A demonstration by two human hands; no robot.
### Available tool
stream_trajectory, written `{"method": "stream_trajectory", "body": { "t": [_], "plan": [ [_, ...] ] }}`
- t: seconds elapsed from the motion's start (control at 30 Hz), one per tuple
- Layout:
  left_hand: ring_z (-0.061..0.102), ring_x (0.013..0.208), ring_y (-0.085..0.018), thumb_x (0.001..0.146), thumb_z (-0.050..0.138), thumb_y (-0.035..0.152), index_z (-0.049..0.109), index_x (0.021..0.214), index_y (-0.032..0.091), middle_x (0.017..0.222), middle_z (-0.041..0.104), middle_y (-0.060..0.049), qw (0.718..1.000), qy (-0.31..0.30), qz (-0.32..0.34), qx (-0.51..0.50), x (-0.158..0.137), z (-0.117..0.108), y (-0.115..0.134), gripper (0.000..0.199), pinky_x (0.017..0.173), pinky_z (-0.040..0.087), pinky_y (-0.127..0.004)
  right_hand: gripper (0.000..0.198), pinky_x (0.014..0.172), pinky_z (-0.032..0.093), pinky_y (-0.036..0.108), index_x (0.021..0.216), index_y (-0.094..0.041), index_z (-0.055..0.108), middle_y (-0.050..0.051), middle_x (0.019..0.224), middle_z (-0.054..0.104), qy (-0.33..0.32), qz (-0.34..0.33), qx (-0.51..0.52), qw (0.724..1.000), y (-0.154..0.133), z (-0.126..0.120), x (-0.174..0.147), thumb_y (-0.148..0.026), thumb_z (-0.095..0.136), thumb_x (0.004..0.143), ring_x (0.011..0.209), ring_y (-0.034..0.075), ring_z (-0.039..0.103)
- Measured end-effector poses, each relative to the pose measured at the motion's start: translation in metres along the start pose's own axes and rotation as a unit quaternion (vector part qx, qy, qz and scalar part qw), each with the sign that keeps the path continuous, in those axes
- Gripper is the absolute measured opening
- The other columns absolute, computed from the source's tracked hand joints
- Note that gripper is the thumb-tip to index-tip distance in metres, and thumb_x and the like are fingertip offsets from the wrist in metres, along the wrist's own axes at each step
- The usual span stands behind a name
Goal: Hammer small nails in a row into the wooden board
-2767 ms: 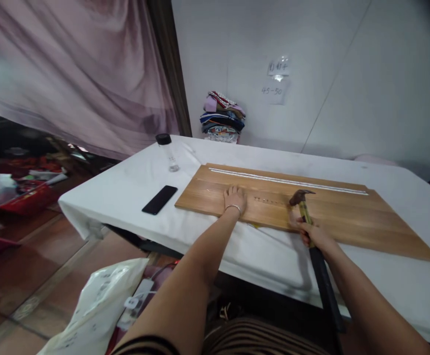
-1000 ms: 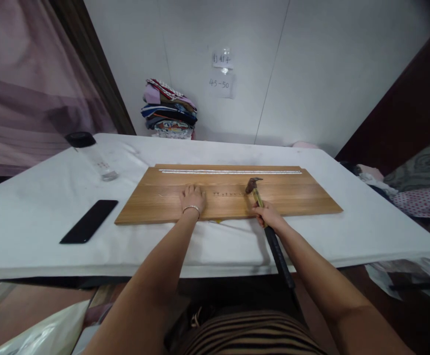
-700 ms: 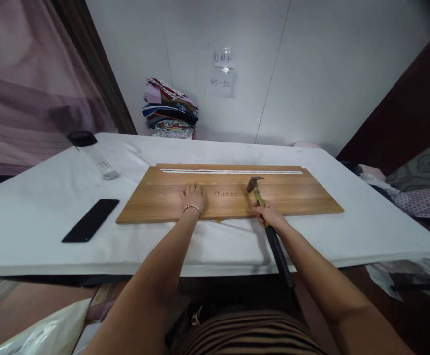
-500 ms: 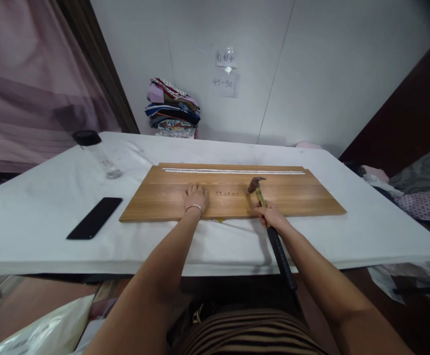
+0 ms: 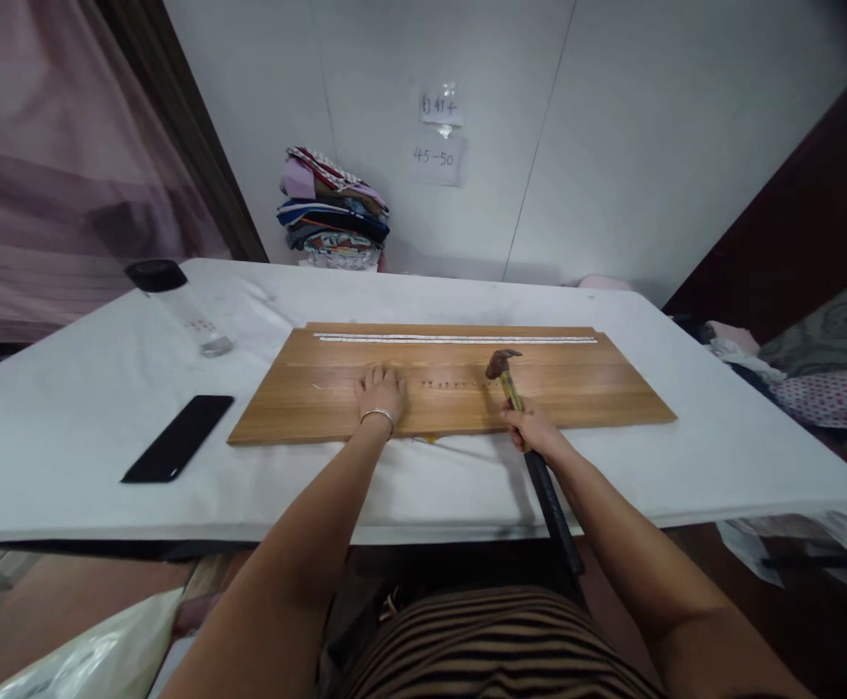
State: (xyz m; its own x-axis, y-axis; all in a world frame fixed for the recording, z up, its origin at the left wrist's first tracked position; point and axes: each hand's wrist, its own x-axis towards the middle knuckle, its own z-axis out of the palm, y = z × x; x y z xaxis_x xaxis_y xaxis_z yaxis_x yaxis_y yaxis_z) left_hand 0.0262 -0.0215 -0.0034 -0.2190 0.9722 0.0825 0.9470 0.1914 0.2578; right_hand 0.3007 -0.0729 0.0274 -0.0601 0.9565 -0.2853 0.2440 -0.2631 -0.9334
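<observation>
A wooden board (image 5: 307,413) lies on the white-covered table. My left hand (image 5: 381,391) rests flat on it, left of the middle, with the fingers spread and a bracelet at the wrist. To its right, a row of several small nails (image 5: 447,385) runs along the board. My right hand (image 5: 527,425) is wrapped round the neck of a claw hammer (image 5: 556,513), close below its rusty head. The head is over the right end of the row; whether it touches a nail I cannot tell. The black grip points back toward my body.
Two white strips (image 5: 459,339) run along the board's far side. Left of the board are a black phone (image 5: 178,439) and a clear bottle (image 5: 188,316) with a black lid. Folded clothes (image 5: 336,209) are stacked by the wall. The table's front edge (image 5: 467,533) is near my body.
The view has shifted slightly. Both hands keep nearly the same places, the left flat on the board and the right round the hammer.
</observation>
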Motion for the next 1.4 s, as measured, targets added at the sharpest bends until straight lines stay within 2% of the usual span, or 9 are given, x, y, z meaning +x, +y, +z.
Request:
{"method": "stream_trajectory", "body": {
  "t": [0.23,0.6,0.8,1.0,1.4],
  "plan": [
    [0.039,0.146,-0.029,0.098,0.033,0.035,0.058,0.140,0.020,0.157,0.049,-0.013,1.000,-0.006,-0.001,0.003,-0.001,-0.001,-0.002,0.051,0.119,0.029,-0.051,0.025,0.031,0.028,0.021,0.085,-0.024,0.048,-0.012,0.037,0.042,-0.015,0.023,-0.012,1.000,0.003,-0.001,-0.003,-0.033,0.063,0.068,0.028,0.011,0.037],
    [0.039,0.146,-0.030,0.099,0.034,0.035,0.058,0.140,0.019,0.156,0.048,-0.015,1.000,-0.020,0.004,0.015,-0.004,-0.008,0.000,0.051,0.120,0.029,-0.050,0.025,0.033,0.032,0.023,0.083,-0.024,0.046,-0.012,0.039,0.045,-0.009,0.016,-0.006,1.000,0.008,-0.004,0.001,-0.033,0.062,0.066,0.029,0.011,0.040],
    [0.036,0.148,-0.030,0.098,0.034,0.035,0.059,0.140,0.018,0.158,0.047,-0.015,1.000,-0.023,0.002,0.014,-0.004,-0.008,0.000,0.051,0.120,0.028,-0.051,0.022,0.033,0.028,0.022,0.084,-0.024,0.047,-0.012,0.036,0.042,0.000,0.001,0.002,1.000,0.001,-0.005,0.002,-0.034,0.060,0.068,0.029,0.011,0.037],
    [0.037,0.148,-0.029,0.099,0.035,0.035,0.060,0.139,0.018,0.158,0.047,-0.014,1.000,-0.013,0.005,0.009,-0.004,-0.004,-0.002,0.050,0.121,0.028,-0.052,0.026,0.033,0.028,0.022,0.087,-0.024,0.047,-0.013,0.039,0.042,0.000,0.031,0.008,0.999,0.002,-0.004,0.000,-0.033,0.061,0.067,0.030,0.010,0.037],
    [0.037,0.148,-0.030,0.098,0.039,0.033,0.061,0.138,0.018,0.157,0.049,-0.014,1.000,-0.011,0.002,0.000,-0.005,-0.007,0.000,0.048,0.121,0.028,-0.052,0.025,0.033,0.028,0.022,0.088,-0.024,0.045,-0.012,0.039,0.042,-0.008,0.039,-0.003,0.999,-0.001,-0.004,-0.002,-0.031,0.056,0.067,0.030,0.011,0.036]
  ]
}}
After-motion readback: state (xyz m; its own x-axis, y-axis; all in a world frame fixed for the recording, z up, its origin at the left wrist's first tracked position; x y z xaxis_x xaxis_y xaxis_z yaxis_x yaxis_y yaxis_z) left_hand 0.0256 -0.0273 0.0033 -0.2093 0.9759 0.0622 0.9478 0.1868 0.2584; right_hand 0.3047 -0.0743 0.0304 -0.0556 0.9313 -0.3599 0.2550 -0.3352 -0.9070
